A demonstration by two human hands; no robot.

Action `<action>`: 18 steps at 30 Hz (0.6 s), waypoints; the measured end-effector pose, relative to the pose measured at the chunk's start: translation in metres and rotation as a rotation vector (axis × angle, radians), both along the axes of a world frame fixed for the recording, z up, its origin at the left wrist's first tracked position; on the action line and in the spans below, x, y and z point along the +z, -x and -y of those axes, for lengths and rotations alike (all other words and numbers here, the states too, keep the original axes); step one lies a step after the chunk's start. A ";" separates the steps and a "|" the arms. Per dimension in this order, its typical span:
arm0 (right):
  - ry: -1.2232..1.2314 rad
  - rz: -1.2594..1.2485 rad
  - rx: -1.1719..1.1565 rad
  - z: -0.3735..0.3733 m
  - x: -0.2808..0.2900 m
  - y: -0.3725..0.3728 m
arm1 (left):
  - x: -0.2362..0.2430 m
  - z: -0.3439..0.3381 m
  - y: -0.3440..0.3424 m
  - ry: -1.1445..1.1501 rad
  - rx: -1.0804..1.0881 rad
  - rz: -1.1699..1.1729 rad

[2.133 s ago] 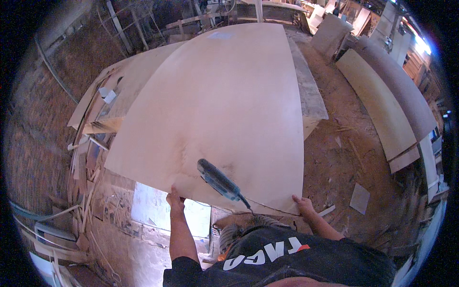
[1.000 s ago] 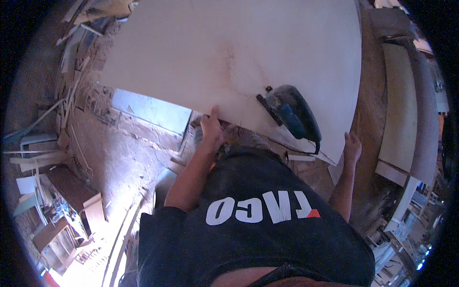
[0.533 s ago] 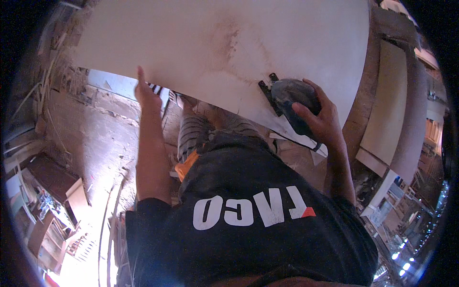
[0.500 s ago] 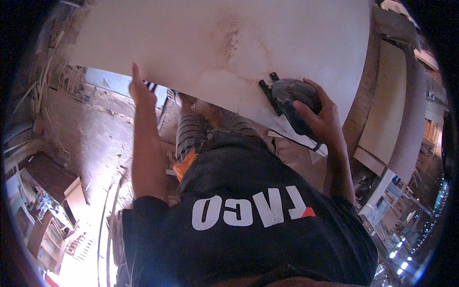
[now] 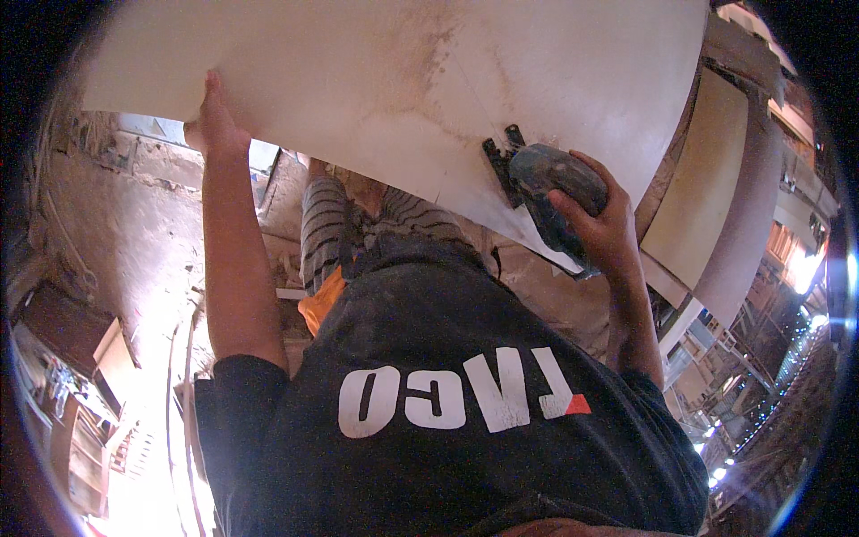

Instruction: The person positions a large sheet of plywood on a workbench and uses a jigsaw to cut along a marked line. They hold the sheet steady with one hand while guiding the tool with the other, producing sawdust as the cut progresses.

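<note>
Brown dust [image 5: 433, 64] streaks the pale board [image 5: 313, 80] amid workshop clutter [image 5: 82, 452]; bare surface lies leftward. By the near-right corner, the dark power tool [image 5: 557, 183] slants lengthwise – black-plated end [image 5: 500, 172] pointing far-left – within the half-curled fingers of the right hand [image 5: 611, 219]. The left hand [image 5: 218, 130] laps the near edge [image 5: 376, 175]; how tightly, I cannot tell.

Between the left hand [image 5: 219, 130] and power tool [image 5: 557, 183], the pale board [image 5: 349, 80] leaves room to pass; tool and right hand [image 5: 604, 215] block its near right corner.
</note>
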State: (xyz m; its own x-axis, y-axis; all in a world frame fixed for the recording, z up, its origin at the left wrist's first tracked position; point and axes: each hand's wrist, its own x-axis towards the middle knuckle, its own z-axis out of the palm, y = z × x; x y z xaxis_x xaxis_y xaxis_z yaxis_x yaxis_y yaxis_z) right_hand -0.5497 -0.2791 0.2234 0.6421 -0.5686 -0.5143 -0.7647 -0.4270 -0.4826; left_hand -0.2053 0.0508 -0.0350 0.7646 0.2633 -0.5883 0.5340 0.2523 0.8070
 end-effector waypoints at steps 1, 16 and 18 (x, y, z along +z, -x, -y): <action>0.000 0.003 0.007 -0.001 0.001 -0.002 | 0.020 0.007 0.004 -0.016 0.004 -0.013; -0.013 0.009 -0.002 -0.004 0.006 -0.002 | 0.039 0.007 0.010 0.079 -0.024 -0.097; -0.004 0.011 0.010 -0.003 0.004 0.000 | 0.047 0.013 0.014 0.067 0.001 -0.094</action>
State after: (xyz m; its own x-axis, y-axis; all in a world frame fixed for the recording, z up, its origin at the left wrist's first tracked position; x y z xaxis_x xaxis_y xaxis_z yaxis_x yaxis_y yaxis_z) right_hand -0.5492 -0.2761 0.2279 0.6537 -0.5597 -0.5093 -0.7547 -0.4329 -0.4929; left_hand -0.2193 0.0378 0.0117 0.7048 0.2219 -0.6738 0.6061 0.3051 0.7345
